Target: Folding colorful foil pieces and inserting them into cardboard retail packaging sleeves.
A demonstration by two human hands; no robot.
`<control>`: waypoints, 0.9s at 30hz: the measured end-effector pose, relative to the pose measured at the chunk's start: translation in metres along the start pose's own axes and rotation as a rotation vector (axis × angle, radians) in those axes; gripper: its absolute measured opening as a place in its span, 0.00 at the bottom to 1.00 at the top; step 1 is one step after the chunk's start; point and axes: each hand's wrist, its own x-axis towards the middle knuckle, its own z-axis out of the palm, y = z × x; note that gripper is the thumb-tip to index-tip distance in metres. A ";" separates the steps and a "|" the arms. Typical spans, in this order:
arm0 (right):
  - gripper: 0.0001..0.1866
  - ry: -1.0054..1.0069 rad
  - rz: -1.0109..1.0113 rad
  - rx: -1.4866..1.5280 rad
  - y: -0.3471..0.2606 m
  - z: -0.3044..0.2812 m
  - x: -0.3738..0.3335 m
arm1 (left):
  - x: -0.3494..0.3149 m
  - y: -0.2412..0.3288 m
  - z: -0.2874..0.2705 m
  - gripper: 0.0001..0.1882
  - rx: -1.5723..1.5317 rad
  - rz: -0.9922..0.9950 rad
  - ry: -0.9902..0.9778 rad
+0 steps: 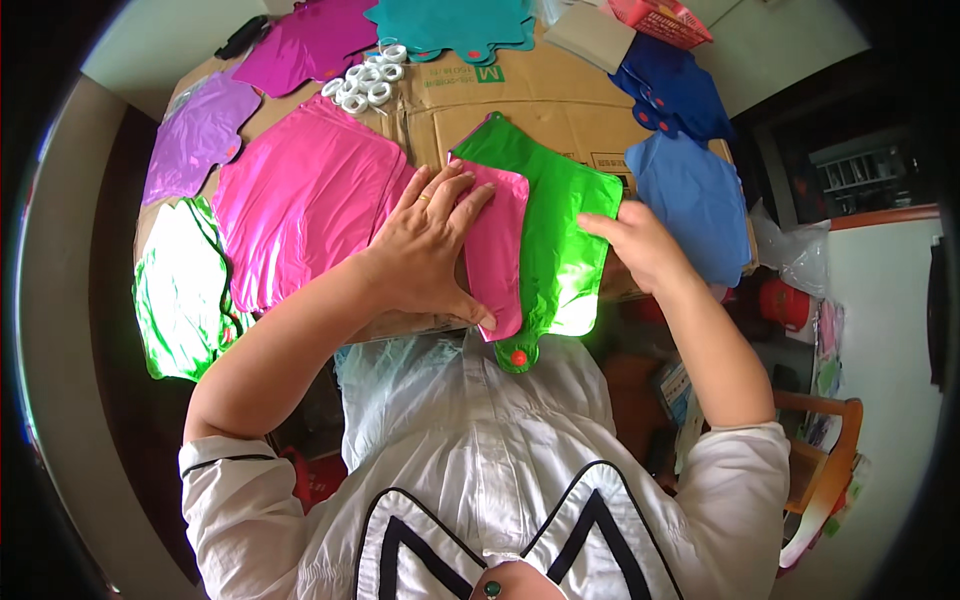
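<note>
My left hand [425, 240] lies with fingers spread on a pink foil piece [500, 225], which looks like a folded, uninflated foil balloon. Its thumb presses near the lower corner. Under and beside the pink piece is a flat green foil balloon [562, 215], its tab with a red dot hanging over the near table edge. My right hand [645, 245] pinches the green balloon's right edge, thumb on top, the other fingers partly hidden. Left of my left hand spreads a stack of shiny pink foil balloons [300, 200].
Cardboard [560, 95] covers the table. Small white ribbon rolls [365, 80] lie behind the pink stack. Around the edge sit green [180, 290], lilac [200, 135], magenta [310, 45], teal [450, 25], dark blue [675, 85] and light blue foil stacks [690, 205], plus a red basket [665, 20].
</note>
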 end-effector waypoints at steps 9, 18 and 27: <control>0.13 0.352 -0.193 -0.830 -0.013 0.005 -0.002 | -0.001 0.002 0.001 0.69 0.057 -0.032 -0.060; 0.06 0.590 -0.618 -1.163 -0.025 0.100 -0.007 | -0.004 0.000 0.006 0.71 0.071 -0.046 -0.050; 0.12 0.417 -0.892 -0.924 0.004 0.109 0.005 | -0.004 0.003 0.001 0.74 -0.051 -0.114 -0.048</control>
